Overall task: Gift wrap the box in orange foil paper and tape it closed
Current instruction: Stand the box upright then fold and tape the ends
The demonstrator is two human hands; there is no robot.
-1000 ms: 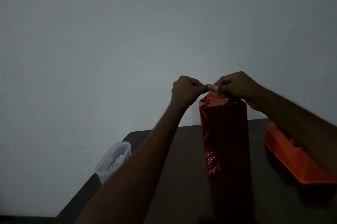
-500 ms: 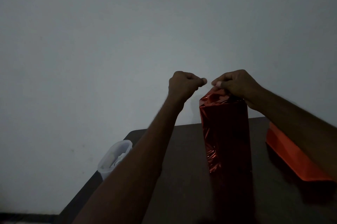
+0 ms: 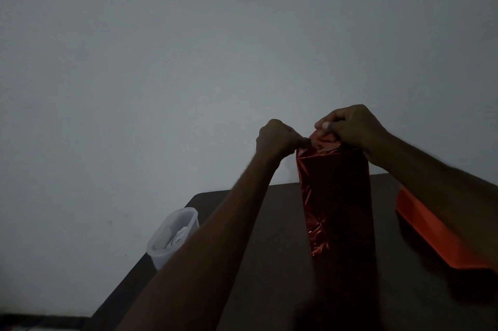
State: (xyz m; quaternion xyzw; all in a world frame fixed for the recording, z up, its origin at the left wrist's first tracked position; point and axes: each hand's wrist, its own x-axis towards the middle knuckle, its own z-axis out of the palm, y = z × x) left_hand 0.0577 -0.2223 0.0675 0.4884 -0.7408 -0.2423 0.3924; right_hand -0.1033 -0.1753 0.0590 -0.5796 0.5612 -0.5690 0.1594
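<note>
A pale plain wall [image 3: 215, 61] was seen behind a dark flat counter [image 3: 269, 263]; a tall box wrapped in shiny orange foil paper [image 3: 334, 195] was stood upright on the counter; a flat orange folded sheet [image 3: 431, 236] was laid to its right, well apart; a translucent white plastic container [image 3: 172, 236] was set at the counter's left edge; the foil at the box's top was pinched by the left hand [image 3: 277, 140] and gripped by the curled right hand [image 3: 350, 125].
</note>
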